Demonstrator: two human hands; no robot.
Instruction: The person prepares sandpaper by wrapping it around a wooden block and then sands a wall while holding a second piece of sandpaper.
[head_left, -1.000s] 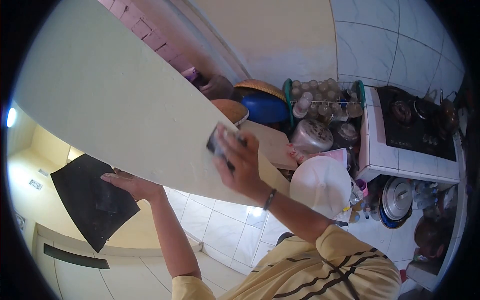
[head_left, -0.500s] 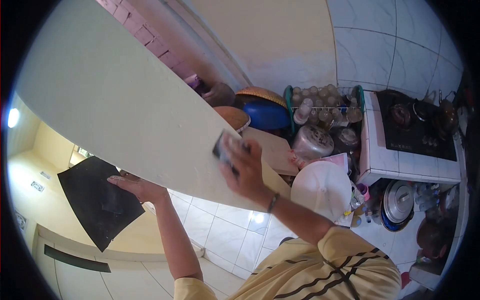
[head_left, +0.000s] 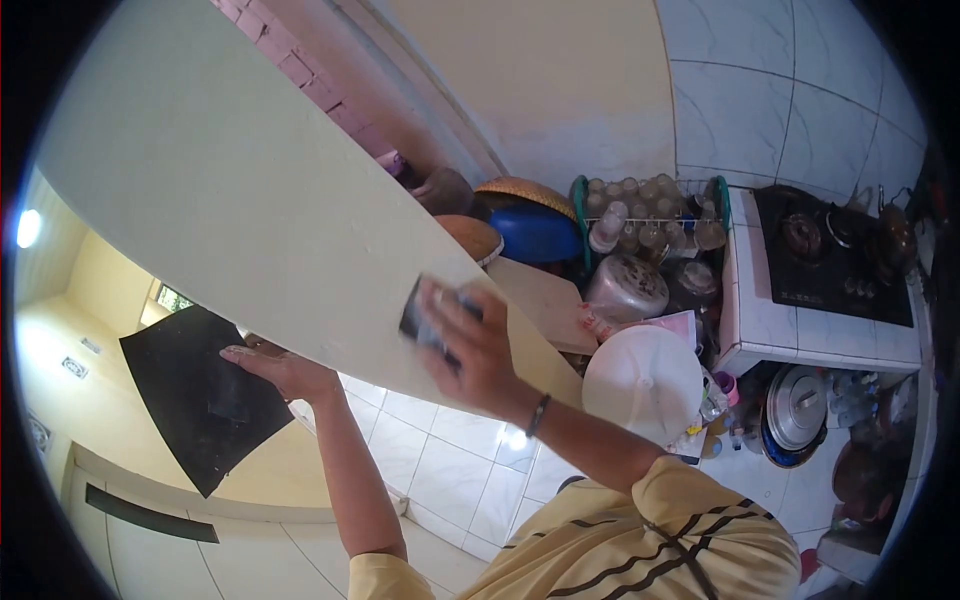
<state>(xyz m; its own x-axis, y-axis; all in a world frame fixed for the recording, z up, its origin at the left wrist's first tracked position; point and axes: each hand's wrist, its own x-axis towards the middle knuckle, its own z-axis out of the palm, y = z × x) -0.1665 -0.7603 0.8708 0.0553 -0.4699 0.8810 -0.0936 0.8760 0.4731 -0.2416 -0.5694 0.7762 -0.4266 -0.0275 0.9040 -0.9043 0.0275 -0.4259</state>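
Observation:
A long pale off-white board [head_left: 270, 190] with a smooth face crosses the view diagonally. My right hand [head_left: 470, 340] presses a small dark grey-and-black piece of sandpaper [head_left: 411, 312] flat on the board's face, near its lower right part; motion blurs the fingers. At the board's lower edge, my left hand [head_left: 285, 372] grips a large black sheet of sandpaper [head_left: 205, 400], with the thumb on the near side. The other fingers of that hand are partly hidden. White dust marks the left thumb.
Right of the board are a round white lid [head_left: 643, 385], a metal pot [head_left: 627, 285], a blue basin [head_left: 533, 233] and a rack of glasses [head_left: 650, 215]. A black gas stove [head_left: 840, 260] stands on a tiled counter. A lidded pan [head_left: 797, 400] rests lower down.
My right hand has slid a little left and down across the board with its sandpaper. My left hand and the black sheet have barely moved.

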